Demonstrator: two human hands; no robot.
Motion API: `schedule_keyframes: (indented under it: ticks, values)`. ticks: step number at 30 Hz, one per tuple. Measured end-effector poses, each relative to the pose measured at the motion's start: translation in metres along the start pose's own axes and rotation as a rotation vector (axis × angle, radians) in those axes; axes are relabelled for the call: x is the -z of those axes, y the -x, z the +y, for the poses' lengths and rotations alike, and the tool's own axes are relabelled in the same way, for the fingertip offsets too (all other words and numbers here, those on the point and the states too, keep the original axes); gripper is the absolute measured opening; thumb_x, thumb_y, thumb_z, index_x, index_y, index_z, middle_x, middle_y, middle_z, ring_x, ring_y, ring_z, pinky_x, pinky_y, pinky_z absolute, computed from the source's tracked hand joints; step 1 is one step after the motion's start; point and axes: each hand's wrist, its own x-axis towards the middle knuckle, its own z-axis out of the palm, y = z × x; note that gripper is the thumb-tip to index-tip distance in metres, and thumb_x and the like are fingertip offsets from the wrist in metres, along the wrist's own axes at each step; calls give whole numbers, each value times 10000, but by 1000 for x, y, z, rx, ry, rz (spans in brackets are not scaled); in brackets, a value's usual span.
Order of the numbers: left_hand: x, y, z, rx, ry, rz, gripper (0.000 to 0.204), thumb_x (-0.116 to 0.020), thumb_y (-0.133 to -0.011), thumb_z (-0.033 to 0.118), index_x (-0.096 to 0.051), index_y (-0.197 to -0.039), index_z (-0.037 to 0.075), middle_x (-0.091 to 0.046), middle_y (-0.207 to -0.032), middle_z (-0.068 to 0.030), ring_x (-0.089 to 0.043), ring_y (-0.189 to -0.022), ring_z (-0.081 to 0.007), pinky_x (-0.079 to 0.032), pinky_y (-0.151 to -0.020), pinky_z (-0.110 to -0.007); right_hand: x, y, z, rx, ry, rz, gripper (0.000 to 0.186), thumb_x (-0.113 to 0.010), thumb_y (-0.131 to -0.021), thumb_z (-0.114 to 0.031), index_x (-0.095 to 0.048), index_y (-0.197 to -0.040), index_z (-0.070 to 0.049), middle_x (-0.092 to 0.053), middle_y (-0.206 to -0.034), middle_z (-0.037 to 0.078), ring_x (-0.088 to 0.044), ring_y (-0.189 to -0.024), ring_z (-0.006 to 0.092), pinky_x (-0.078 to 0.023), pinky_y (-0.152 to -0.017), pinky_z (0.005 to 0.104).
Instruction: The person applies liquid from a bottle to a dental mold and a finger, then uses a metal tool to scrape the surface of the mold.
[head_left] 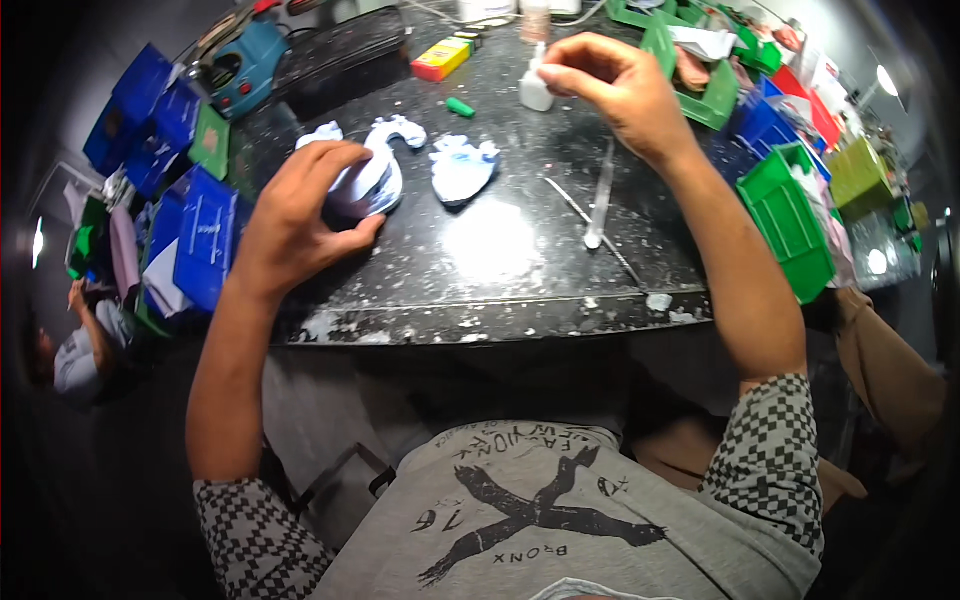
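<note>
Pressing a white-blue cut piece (365, 185) to the worktop (500, 270), left hand (300, 215) grips; right hand (610, 85) pinches small white bottle (536, 90), gluing seemingly unstarted.

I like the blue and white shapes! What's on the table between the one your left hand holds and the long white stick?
In the head view, another blue-and-white cut-out lies between the held piece and the stick.

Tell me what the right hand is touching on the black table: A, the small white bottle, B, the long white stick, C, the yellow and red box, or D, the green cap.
A: the right hand has its fingertips pinched at the tip of the small white bottle, while the green cap and long white stick lie apart from it.
</note>
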Motion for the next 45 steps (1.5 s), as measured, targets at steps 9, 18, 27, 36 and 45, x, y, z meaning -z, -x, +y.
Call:
schedule_keyframes:
  ticks: [9,18,27,36,45]
  values:
    - [-11,13,-4,56,-41,129,638,-849,-745,136,-631,-1329,-1,-713,-1252,-216,-712,-1121,-370,-574,-990,-419,-17,3,-8,-41,-155,-35,151,-801,-928,-75,-767,-1060,-10,-764,-974,32,-712,-899,103,-567,-848,248]
    - [-15,14,0,137,-59,103,767,-951,-715,164,-630,-1399,32,-709,-1308,-202,-711,-1173,-334,-566,-1003,-401,-15,-1,-8,-19,-80,12,250,-821,-911,-140,-804,-1133,-25,-796,-1053,67,-726,-968,108,-568,-897,255]
    - [-4,-6,6,55,95,363,642,-813,-687,32,-669,-1313,15,-719,-1218,-155,-711,-1129,-283,-562,-984,-374,-6,-1,-22,-97,-471,-82,238,-768,-954,-92,-763,-1170,9,-778,-1027,102,-759,-945,166,-635,-896,322]
    - [-44,-96,37,-94,436,347,571,-870,-698,120,-615,-1200,24,-700,-1109,-127,-717,-1042,-269,-565,-951,-367,1,0,-26,-97,-504,-70,193,-783,-934,-68,-765,-1110,10,-773,-1009,106,-751,-930,186,-630,-875,342]
    - [-58,-75,44,8,496,339,558,-851,-689,94,-636,-1200,34,-723,-1121,-112,-721,-1050,-225,-553,-959,-344,-18,14,-39,-48,-351,-162,163,-822,-904,-104,-804,-1040,-16,-737,-1071,37,-690,-1015,129,-533,-960,285]
